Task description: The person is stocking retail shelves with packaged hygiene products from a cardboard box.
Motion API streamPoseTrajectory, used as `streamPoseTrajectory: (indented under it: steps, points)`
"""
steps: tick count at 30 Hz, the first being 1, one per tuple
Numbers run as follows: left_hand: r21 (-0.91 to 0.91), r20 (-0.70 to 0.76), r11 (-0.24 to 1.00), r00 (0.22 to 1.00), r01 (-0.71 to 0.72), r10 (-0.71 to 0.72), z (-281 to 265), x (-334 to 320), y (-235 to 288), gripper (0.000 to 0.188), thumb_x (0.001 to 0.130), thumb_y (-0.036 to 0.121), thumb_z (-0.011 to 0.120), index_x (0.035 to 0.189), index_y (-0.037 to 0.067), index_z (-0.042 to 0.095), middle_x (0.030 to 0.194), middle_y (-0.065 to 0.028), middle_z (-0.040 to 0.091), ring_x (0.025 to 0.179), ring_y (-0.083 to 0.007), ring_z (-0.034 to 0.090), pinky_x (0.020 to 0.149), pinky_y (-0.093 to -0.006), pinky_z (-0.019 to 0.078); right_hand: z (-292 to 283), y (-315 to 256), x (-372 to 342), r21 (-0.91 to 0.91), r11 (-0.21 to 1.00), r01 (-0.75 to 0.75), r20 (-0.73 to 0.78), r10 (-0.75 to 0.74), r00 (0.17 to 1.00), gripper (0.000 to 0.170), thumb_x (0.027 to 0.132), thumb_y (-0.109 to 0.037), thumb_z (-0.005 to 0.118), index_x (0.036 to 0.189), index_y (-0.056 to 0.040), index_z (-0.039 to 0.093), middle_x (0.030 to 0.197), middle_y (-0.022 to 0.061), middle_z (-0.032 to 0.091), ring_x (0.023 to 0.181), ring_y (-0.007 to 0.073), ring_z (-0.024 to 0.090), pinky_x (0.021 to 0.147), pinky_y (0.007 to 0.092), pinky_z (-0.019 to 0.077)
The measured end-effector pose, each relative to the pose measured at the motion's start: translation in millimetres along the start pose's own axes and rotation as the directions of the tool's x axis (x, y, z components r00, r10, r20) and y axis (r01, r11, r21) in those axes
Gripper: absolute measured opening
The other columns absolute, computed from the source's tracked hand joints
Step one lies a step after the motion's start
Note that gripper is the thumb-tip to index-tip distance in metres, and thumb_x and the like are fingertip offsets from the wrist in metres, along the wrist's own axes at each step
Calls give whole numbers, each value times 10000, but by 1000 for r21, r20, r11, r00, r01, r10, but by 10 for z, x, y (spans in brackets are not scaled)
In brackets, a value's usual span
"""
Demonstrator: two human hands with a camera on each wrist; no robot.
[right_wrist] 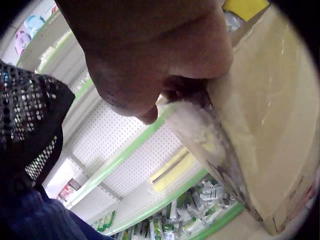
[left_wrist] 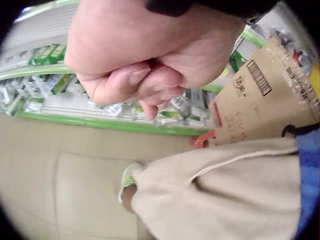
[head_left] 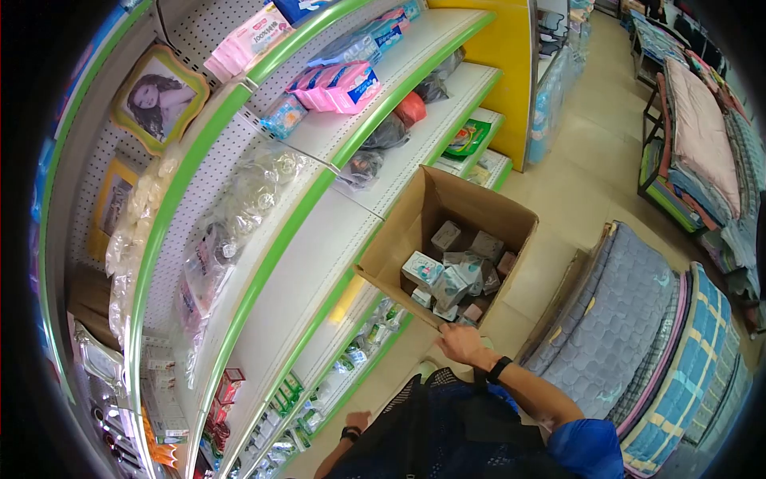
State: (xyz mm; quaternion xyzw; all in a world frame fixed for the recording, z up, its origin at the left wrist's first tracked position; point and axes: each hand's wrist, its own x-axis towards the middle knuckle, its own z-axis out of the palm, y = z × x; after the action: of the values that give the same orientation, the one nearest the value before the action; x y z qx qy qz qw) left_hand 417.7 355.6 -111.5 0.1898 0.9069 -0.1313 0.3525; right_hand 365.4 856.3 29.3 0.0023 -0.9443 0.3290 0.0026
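Note:
An open-topped cardboard box [head_left: 399, 239] stands tilted in front of me, beside the shelves. Several small boxed items [head_left: 422, 270], some white and teal and some in clear wrapping, lie loose in its bottom. My right hand [head_left: 461, 345] grips the near rim of this box, the fingers curled over its edge in the right wrist view. Low at my side hangs my left hand [head_left: 357, 421], apart from the box. In the left wrist view its fingers [left_wrist: 135, 82] are loosely curled with nothing in them; printed cardboard [left_wrist: 245, 100] shows beyond.
Curved green-edged shelves [head_left: 295, 263] run along my left, with pink packs [head_left: 339, 86], bagged goods and picture frames [head_left: 155, 100]. Folded quilts [head_left: 606, 311] are stacked close on my right. A tiled aisle [head_left: 586, 160] leads ahead past a yellow panel [head_left: 503, 64].

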Motion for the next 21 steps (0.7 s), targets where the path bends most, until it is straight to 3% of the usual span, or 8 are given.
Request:
streamPoseTrajectory:
  steps: [2,4,6,8,13,15,18,21]
  points:
    - [-19,92,997,993,78,-76,425,-186,-42,274,850,351,561,1031,212,713,876,-112,726,792,-301,706,681,-458,548,-301,65,97,-19,999,47,-90,-48,995,273,852,-258,645,899,5,591,846,190,671,839,341,650,774,447,506]
    - [-423,382,720,828,551,-410,538,-348,12,252,825,363,588,988,205,698,869,-107,721,789,-321,700,696,-456,557,-534,228,262,-43,995,89,-176,-95,980,280,848,-257,654,919,8,602,869,189,675,903,332,644,843,445,490]
    - [-351,266,832,898,429,-350,732,-994,161,237,808,372,605,942,192,681,840,-99,712,772,-320,696,690,-457,554,-668,413,359,-266,959,98,-405,-203,892,256,831,-242,671,897,-2,613,876,192,680,964,315,620,919,459,437]
    - [-142,27,977,987,159,-157,287,-731,426,237,774,391,640,849,166,648,782,-85,695,738,-318,687,678,-460,548,-583,709,401,-264,959,101,-384,-201,901,235,827,-238,668,864,-10,626,841,189,682,911,315,631,903,463,436]
    - [-266,-134,957,978,117,-157,-3,-677,760,240,791,384,638,866,157,669,766,-91,695,724,-310,681,685,-447,541,-557,780,435,-208,974,95,-184,-135,974,214,807,-227,664,722,-32,647,712,169,677,739,321,648,841,452,445]
    - [-668,-66,706,926,235,-371,-3,-730,830,349,827,415,642,753,80,710,662,-95,678,691,-280,676,666,-415,525,-559,742,472,-240,971,17,-202,-67,977,228,815,-227,617,698,-34,653,679,153,678,655,302,647,762,422,434]
    - [-816,99,436,835,379,-541,-505,-835,990,461,837,461,641,666,38,703,607,-100,658,639,-244,655,646,-397,512,-495,760,543,-228,974,18,-248,-75,966,212,805,-218,619,695,-38,645,690,161,679,639,311,642,744,429,438]
    - [-788,46,519,871,332,-489,-471,-765,788,479,843,477,640,673,33,697,588,-92,646,598,-219,646,633,-380,516,-471,762,553,-191,982,14,-270,-67,960,210,803,-206,620,677,-39,634,676,158,675,637,309,643,746,429,439]
